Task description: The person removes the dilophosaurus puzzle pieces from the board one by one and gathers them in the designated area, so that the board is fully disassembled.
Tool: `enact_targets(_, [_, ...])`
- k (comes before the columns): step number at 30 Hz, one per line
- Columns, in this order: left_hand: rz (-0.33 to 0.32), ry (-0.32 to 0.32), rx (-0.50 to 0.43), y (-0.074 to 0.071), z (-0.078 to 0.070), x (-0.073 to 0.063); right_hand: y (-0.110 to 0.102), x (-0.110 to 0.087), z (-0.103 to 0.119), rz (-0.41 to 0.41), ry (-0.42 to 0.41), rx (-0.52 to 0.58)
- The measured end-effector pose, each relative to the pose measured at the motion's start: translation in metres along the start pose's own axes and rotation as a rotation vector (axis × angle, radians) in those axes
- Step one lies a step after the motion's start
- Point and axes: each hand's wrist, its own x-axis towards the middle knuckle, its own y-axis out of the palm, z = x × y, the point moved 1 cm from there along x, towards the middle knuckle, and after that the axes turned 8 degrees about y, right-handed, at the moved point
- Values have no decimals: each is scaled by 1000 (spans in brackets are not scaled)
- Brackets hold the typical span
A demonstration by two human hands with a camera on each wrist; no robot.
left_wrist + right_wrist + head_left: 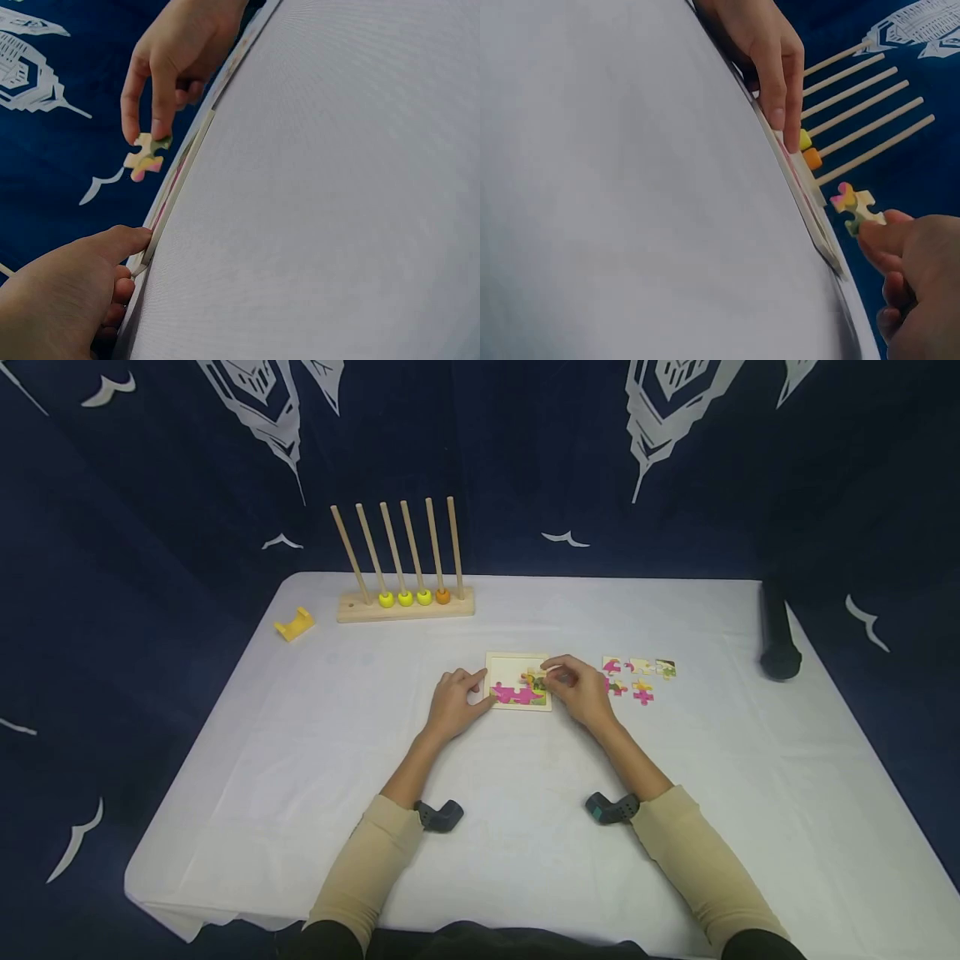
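Note:
My right hand pinches a jigsaw piece between thumb and finger, above the right part of a small square puzzle tray. The piece is cream with yellow, pink and green patches, and is held tilted. My left hand rests at the tray's left edge, thumb near the front corner and index finger farther back. In the right wrist view, the left hand's extended fingers touch the tray. Pink and green pieces lie along the tray's front side; the right hand partly hides its right side.
Several loose jigsaw pieces lie right of the tray. A wooden peg stand with yellow and orange beads stands at the back left, near a yellow plastic holder. A black object lies at the right edge of the white-covered table.

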Motion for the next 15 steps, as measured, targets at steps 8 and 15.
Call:
enact_targets(8, [-4, 23, -5, -1, -2, 0, -43, -8, 8, -61, 88, -1])
enact_targets(15, [8, 12, 5, 0, -2, 0, -97, -21, -11, -133, 162, -39])
